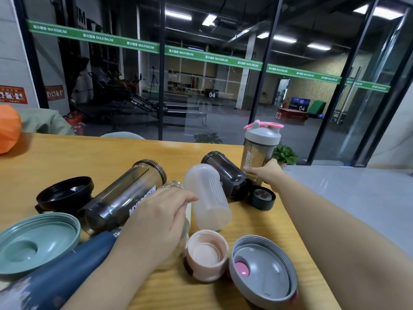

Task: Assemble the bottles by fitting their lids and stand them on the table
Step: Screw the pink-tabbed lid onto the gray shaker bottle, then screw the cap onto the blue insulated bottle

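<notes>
My right hand (267, 173) grips the base of a smoky shaker bottle (259, 151) that stands upright with its grey and pink lid fitted, at the table's far right edge. My left hand (154, 222) rests over a clear glass bottle (176, 211) lying on its side; its fingers curl on it. Around it lie a smoky lettered bottle (120, 198), a frosted white bottle (207, 195), a dark bottle (225, 173) and a navy bottle (67, 267). Loose lids lie upturned: black (64, 193), green (38, 242), pink (206, 253), grey with pink plug (261, 271), small black cap (262, 198).
The wooden table (67, 157) ends just right of the upright bottle, with a grey floor beyond. An orange object (9, 130) sits at the far left edge. A glass wall stands behind the table, and a potted plant (285, 154) shows past the far corner.
</notes>
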Available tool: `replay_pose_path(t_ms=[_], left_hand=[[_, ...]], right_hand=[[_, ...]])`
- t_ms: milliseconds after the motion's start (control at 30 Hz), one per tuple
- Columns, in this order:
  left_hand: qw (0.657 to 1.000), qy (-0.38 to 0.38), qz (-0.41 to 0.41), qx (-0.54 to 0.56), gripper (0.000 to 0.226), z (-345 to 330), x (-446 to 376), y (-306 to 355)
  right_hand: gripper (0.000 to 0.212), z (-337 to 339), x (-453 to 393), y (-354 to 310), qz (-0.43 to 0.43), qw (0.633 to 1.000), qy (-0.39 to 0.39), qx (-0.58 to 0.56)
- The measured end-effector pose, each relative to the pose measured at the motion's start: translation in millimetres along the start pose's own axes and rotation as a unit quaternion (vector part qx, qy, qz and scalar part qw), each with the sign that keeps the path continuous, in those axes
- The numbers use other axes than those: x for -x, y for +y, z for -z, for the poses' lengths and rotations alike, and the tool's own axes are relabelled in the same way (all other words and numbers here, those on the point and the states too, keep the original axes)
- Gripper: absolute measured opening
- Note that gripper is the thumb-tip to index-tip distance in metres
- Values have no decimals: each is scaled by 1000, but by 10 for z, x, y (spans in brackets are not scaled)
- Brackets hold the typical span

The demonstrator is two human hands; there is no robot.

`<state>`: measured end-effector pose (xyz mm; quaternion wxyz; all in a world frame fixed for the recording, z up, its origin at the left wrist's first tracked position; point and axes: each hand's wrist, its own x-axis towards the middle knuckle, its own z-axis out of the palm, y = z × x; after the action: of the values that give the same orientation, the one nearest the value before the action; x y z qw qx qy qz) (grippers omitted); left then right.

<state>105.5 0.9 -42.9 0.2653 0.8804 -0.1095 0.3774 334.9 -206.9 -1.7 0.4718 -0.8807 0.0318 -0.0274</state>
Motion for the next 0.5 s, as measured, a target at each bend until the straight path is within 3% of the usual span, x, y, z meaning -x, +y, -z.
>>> replay_pose_path(t_ms=[267,500], left_hand=[[999,33,-13,0,35,58,-14,45],[999,28,-14,7,36,58,-9,43]], right_hand=[[94,3,155,222,-7,1000,-4,-27],[96,46,495,579,37,998,-31,-33]])
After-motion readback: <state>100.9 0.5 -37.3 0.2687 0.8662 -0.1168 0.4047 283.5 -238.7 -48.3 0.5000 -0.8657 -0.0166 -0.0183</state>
